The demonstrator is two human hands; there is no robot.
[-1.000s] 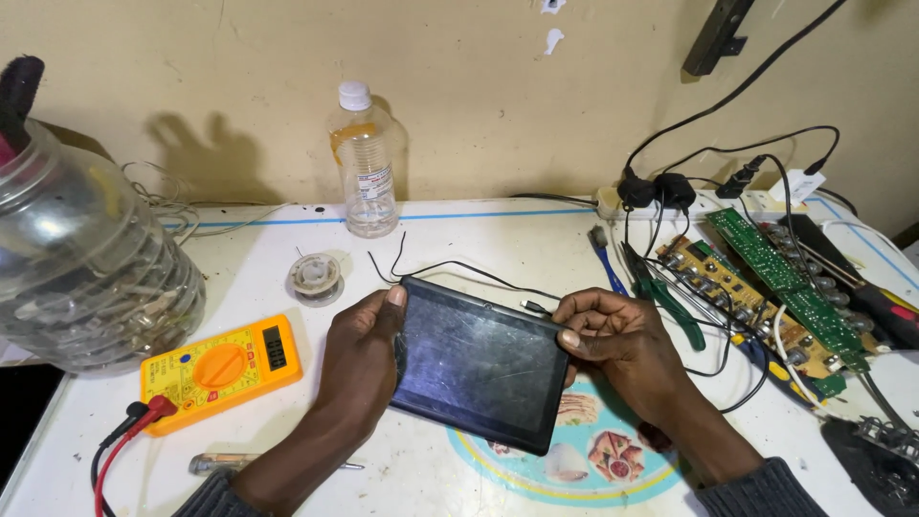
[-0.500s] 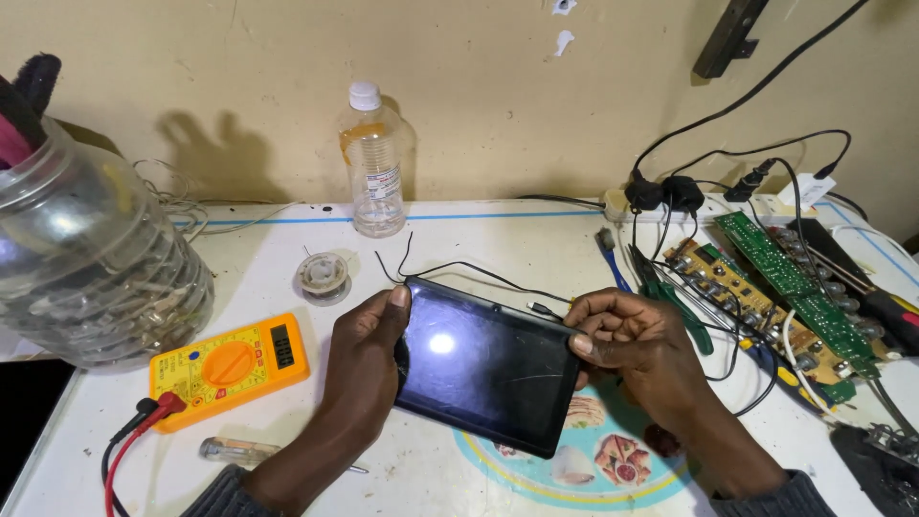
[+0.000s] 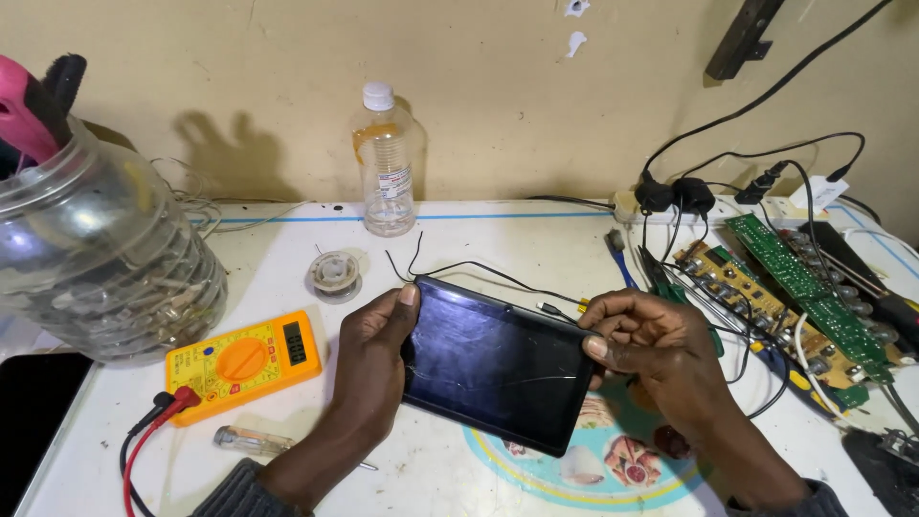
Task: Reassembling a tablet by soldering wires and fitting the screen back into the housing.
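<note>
An electronics repair workbench: multimeter (image 3: 244, 362), circuit boards (image 3: 785, 287), solder spool (image 3: 334, 274)

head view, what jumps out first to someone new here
A dark tablet with a cracked screen sits mid-frame, held by the left hand and right hand. An orange multimeter lies to its left, and green circuit boards lie among cables at right.

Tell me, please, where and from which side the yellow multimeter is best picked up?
Probably by its two long edges, coming from above. The multimeter lies flat, face up on the table, left of the left hand. Its red and black leads leave the lower left end, so grip near the display end.
</note>
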